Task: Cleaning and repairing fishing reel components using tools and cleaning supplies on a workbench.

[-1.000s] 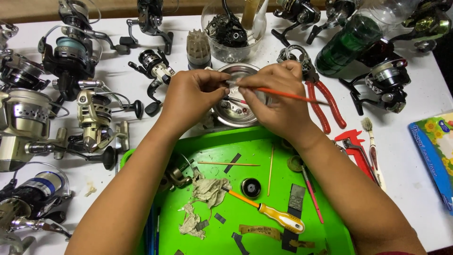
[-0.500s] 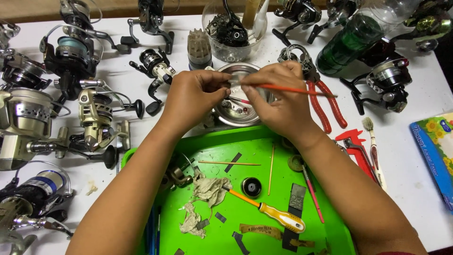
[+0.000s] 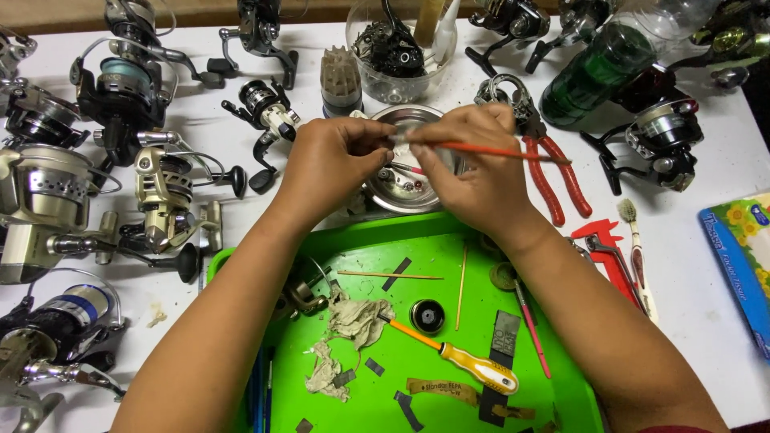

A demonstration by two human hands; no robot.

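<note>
Both of my hands meet above a shallow round metal dish (image 3: 417,188) that sits just beyond the green tray (image 3: 449,240). My left hand (image 3: 330,164) pinches a small part between thumb and fingertips; the part is too hidden to name. My right hand (image 3: 473,172) holds a thin orange-handled brush (image 3: 513,152) whose tip touches that part, with the handle pointing right. Small metal bits lie in the dish under my fingers.
Several fishing reels (image 3: 164,200) crowd the left side and the back of the white table. Red-handled pliers (image 3: 553,172), a green bottle (image 3: 597,72) and a toothbrush (image 3: 638,248) lie right. On the tray: a yellow screwdriver (image 3: 465,361), crumpled paper (image 3: 353,321), wooden sticks.
Both hands have risen slightly toward the far side of the dish; the brush stays at the small part. Nothing was picked up or let go.
</note>
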